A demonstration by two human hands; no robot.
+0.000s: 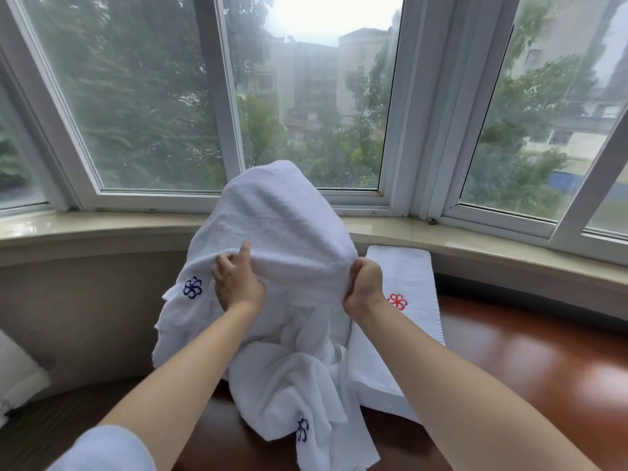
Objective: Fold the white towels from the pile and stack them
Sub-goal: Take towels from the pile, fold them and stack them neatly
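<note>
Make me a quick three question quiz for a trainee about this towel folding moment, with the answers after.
1. True or false: both hands grip the lifted towel.
2. What colour is the emblem on the folded towel? A red, B green, C black.
3. On which side of the pile does the folded towel lie?
Key: 1 true, left hand and right hand both grip it; 2 A; 3 the right.

Glossy reddish-brown wooden surface [530,379] below window. On it: crumpled white towel pile [299,385]; beside it, flat folded white towel [411,300], red emblem.
</note>
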